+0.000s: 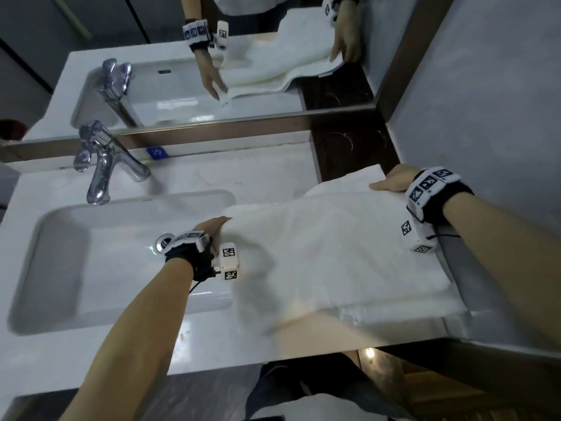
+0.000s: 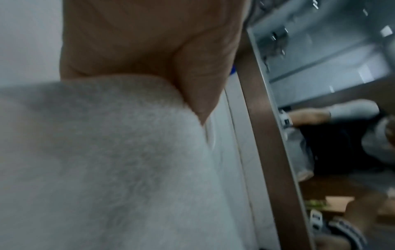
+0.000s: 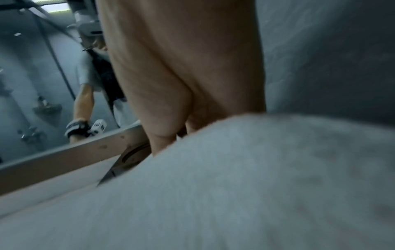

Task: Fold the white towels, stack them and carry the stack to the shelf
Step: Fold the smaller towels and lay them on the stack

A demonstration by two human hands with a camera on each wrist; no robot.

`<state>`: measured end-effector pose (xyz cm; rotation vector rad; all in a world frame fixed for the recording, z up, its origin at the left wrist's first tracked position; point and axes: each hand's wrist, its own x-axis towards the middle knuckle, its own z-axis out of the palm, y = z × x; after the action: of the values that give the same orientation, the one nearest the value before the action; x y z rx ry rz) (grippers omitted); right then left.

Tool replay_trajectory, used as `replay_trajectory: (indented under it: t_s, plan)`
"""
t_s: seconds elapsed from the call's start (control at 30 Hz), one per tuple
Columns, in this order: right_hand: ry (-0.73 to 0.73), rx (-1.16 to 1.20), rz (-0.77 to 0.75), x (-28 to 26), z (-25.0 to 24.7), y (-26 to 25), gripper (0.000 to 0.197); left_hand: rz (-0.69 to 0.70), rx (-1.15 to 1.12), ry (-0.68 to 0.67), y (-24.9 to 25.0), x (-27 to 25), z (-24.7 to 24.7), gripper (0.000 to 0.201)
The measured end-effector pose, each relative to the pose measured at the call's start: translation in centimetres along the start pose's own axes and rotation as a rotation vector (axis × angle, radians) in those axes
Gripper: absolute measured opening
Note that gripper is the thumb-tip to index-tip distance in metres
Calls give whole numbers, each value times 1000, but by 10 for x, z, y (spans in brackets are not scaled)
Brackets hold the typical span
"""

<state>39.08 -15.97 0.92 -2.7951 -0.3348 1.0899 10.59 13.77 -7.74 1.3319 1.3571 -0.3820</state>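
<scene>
Presently the white towel lies spread over the right end of the tabletop, its left edge overhanging the sink; the left hand grips that far-left edge, the right hand the far-right corner, fingers tucked under cloth in both; a folded towel shows beneath. The faucet stands well apart at left; the mirror runs behind. Only the wrist views show the thumb pressed on pile, and the right hand's fingers sunk behind cloth.
</scene>
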Motion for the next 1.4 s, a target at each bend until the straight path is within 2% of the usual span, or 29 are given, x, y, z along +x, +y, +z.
replay_trajectory:
  t_s: [0.13,0.23,0.33,0.4,0.47,0.5,0.53,0.6,0.67,0.8,0.87,1.0,1.1,1.3,1.4]
  plan:
    - [-58,104,-75,4,-17,3,37,102,1,-27,10,-6,-14,37]
    - [-50,423,-107,15,-32,3,22,290,-268,-86,30,-17,-24,7]
    - [111,562,-162,27,-50,-5,27,429,-473,-13,54,-23,-24,17]
    - [269,529,-213,34,-57,-11,33,473,-509,55,67,-22,-19,12]
    - [349,491,-219,39,-55,-15,36,429,-479,76,71,-13,-12,38]
    - [328,509,-198,38,-51,-15,40,377,-411,89,69,-11,-8,53]
    - [273,536,-164,38,-46,-15,45,321,-315,102,64,-9,-5,63]
    - [143,550,-94,35,-35,-11,53,233,-148,109,48,-6,0,71]
    - [99,536,-49,34,-26,-2,54,171,-55,60,30,-4,5,66]
    - [104,597,-2,20,-17,8,49,112,-29,-70,-4,-12,13,27]
    - [98,588,0,10,-12,12,45,116,-11,-99,-17,-18,16,22]
    - [93,376,1,-7,3,27,48,123,40,-135,-36,-32,17,16]
    - [91,341,6,-17,15,41,50,147,71,-162,-45,-41,17,17]
    - [337,604,-77,-39,28,55,50,153,137,-164,-53,-61,18,39]
    - [293,644,-48,-55,38,67,54,142,208,-206,-63,-70,21,42]
